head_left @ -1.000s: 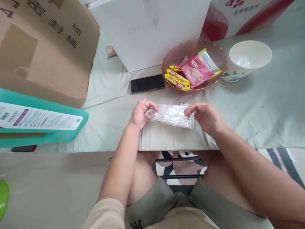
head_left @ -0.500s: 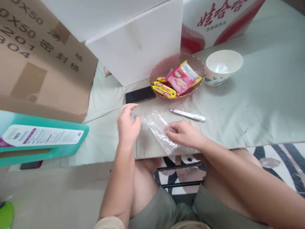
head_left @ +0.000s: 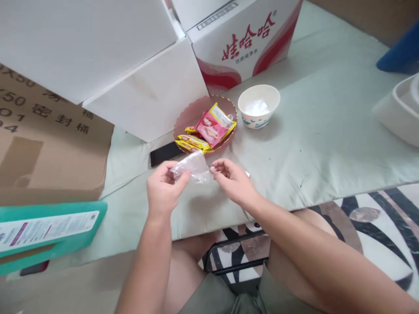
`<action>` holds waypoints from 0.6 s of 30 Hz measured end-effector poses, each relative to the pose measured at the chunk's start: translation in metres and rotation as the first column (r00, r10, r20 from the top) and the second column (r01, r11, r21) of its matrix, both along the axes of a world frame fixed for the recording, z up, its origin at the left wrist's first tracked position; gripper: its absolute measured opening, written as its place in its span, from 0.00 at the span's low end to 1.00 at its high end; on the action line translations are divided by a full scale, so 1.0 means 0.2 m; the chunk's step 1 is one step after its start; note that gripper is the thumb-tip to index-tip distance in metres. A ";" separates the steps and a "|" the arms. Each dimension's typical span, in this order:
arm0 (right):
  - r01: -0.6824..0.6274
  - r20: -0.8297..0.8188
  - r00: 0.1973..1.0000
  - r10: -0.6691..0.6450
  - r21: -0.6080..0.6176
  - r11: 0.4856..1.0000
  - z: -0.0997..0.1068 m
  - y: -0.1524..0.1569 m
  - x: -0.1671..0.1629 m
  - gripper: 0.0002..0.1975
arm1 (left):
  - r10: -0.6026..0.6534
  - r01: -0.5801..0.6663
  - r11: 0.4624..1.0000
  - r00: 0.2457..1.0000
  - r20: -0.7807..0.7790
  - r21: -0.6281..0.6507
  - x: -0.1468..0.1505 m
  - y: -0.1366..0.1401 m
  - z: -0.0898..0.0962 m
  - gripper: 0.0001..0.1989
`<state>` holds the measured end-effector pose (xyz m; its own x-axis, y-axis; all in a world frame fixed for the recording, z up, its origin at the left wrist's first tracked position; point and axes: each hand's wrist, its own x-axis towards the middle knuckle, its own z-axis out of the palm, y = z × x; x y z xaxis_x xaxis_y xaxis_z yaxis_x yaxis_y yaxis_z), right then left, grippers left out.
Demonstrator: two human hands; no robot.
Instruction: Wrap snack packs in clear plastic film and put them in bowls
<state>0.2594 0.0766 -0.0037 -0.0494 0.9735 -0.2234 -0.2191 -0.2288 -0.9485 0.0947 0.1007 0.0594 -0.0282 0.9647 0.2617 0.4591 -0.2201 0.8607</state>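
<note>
A clear, crinkled plastic bag (head_left: 194,166) is held above the cloth between my two hands. My left hand (head_left: 163,188) grips its left end, thumb in front and fingers behind. At the opposite end, my right hand (head_left: 235,181) pinches the bag's edge between thumb and fingertips. Behind my right hand lies a white utility knife (head_left: 248,174), with only a small end showing. Just beyond the bag, a pink scalloped bowl (head_left: 183,121) holds yellow-wrapped snacks (head_left: 194,141) and a pink wafer packet (head_left: 211,128). A black phone (head_left: 165,153) lies partly hidden beside my left hand.
A white paper bowl (head_left: 257,120) with clear plastic inside stands right of the snacks. White boxes (head_left: 150,96), a red-and-white carton (head_left: 248,56) and a brown carton (head_left: 49,165) line the back and left. A teal container (head_left: 72,231) lies near left; a white container (head_left: 401,111) stands right.
My left hand has closed on the bag, which is now lifted and stretched between both hands. My right hand has shifted to its right edge, covering most of the knife. The view has turned right.
</note>
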 end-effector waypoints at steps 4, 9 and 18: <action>-0.117 0.104 0.988 0.113 0.037 0.992 0.04 0.00 0.00 0.05 | -0.095 0.140 0.962 0.976 -0.196 0.236 0.30 0.25 0.21 0.11; -0.233 0.178 0.961 0.212 0.103 0.967 0.09 -0.01 0.02 0.06 | -0.323 0.407 0.913 0.739 -0.591 0.010 0.84 0.65 0.20 0.16; -0.261 0.159 0.956 0.246 0.080 0.962 0.13 0.01 0.08 0.05 | -0.673 0.341 0.724 0.542 -0.503 -0.600 1.24 1.04 0.06 0.14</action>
<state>0.2748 0.0790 0.0232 -0.2712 0.9508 -0.1501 -0.0233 -0.1624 -0.9865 0.3428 0.3078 0.0715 0.5148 0.7572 -0.4020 0.8348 -0.3360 0.4362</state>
